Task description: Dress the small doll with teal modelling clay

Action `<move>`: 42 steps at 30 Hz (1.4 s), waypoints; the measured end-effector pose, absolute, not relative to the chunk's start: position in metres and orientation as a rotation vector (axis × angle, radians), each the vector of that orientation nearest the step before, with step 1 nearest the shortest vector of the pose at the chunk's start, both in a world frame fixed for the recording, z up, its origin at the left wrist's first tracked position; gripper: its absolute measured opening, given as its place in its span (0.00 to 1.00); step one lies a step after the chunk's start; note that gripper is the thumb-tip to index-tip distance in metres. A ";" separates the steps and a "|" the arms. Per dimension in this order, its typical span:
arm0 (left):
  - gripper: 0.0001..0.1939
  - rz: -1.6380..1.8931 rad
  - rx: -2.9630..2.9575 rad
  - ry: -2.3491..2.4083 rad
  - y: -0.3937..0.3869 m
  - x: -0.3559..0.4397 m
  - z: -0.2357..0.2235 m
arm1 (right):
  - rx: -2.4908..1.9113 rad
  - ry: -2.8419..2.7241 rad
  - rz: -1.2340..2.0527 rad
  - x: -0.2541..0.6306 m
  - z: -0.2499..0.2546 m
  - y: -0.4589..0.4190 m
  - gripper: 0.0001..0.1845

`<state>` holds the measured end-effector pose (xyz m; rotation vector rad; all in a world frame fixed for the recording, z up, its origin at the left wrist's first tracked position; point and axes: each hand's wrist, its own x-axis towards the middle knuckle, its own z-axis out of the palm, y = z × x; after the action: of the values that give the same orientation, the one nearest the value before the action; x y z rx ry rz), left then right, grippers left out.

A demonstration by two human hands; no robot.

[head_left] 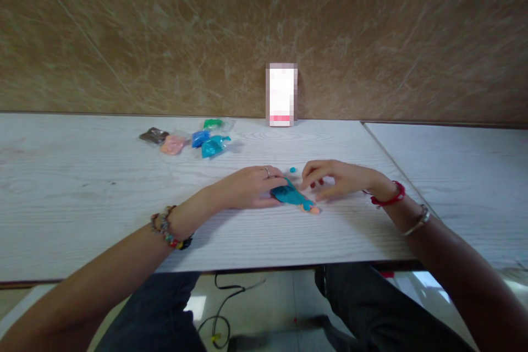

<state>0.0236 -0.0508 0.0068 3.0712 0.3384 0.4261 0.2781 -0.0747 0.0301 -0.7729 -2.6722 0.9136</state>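
A flat teal clay piece (290,193) lies on the white wood-grain table, with peach-coloured bits (311,209) at its lower right end. My left hand (253,187) grips its upper left end, fingers on one side and thumb on the other. Just right of the piece is my right hand (330,179). Its fingers are bent but spread from the thumb, and nothing shows between them. A small teal clay ball (293,170) rests on the table beyond the piece, between both hands.
Behind my left hand lie clear packets of clay: brown (154,136), pink (173,144), blue (200,138), teal (214,146) and green (213,123). A phone (281,94) with a blurred screen leans against the brown marbled wall. A seam (396,165) crosses the tabletop at right.
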 end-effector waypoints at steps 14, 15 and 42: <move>0.18 0.374 2.870 0.483 -0.045 0.026 0.005 | -1.015 -2.394 0.428 0.263 -0.013 -0.050 0.11; 0.18 0.381 2.870 0.477 -0.044 0.026 0.004 | -1.005 -2.403 0.411 0.261 -0.012 -0.051 0.14; 0.14 0.555 3.081 0.468 -0.038 0.023 0.004 | -1.178 -2.447 0.200 0.260 -0.014 -0.046 0.09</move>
<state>0.0234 -0.0376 0.0042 3.0806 0.4677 0.5549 0.2600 -0.0462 -0.0135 -1.1775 -2.4467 0.1999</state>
